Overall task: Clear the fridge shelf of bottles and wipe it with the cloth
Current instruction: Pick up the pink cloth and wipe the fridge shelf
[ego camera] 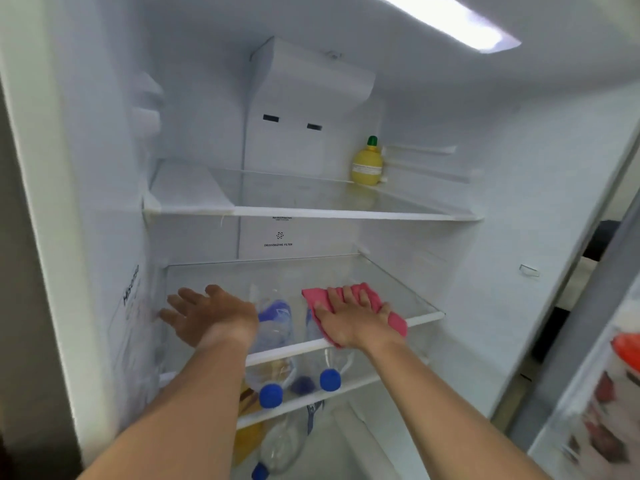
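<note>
My right hand [349, 317] lies flat on a pink cloth [396, 323], pressing it onto the middle glass shelf [424, 317] near its front edge. Hovering over the left part of the same shelf is my left hand [207, 315], fingers spread and holding nothing. No bottle stands on this shelf. Through its glass I see two clear bottles with blue caps, one on the left [272, 394] and one on the right [330, 379], lying on the shelf below.
A yellow lemon-shaped bottle [367, 164] with a green cap stands at the back right of the upper shelf [311, 213]. Another clear bottle [277, 448] lies lower down beside something yellow. The open fridge door [606, 393], holding blurred items, is at the right.
</note>
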Demonstrator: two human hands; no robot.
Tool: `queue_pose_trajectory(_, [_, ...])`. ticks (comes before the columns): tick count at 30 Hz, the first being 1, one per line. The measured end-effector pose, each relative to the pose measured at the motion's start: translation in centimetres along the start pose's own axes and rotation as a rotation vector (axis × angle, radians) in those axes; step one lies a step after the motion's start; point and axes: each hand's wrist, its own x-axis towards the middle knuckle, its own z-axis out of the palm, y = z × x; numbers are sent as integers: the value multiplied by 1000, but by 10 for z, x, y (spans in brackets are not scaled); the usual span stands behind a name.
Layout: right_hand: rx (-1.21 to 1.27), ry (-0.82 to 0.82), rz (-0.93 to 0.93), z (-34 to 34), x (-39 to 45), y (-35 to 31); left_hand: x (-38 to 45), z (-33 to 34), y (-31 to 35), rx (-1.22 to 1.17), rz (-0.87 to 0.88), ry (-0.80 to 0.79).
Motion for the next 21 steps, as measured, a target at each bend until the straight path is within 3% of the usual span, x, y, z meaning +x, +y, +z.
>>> queue_pose_trajectory(5, [16,38,-350,12,-24,-41,-8,4,-15,-23,27,84])
queue_pose_trajectory(8, [9,38,-416,11,-26,-20,-9,5,-15,-1,24,107])
queue_pose_trajectory(11, [9,25,-327,6,-16,23,-10,8,-10,30,24,113])
queue_pose_trajectory(16, [-30,102,71,-8,11,104,-6,11,-7,32,17,107])
queue_pose_trajectory(21, [8,71,223,-8,17,87,-4,15,-7,17,31,121])
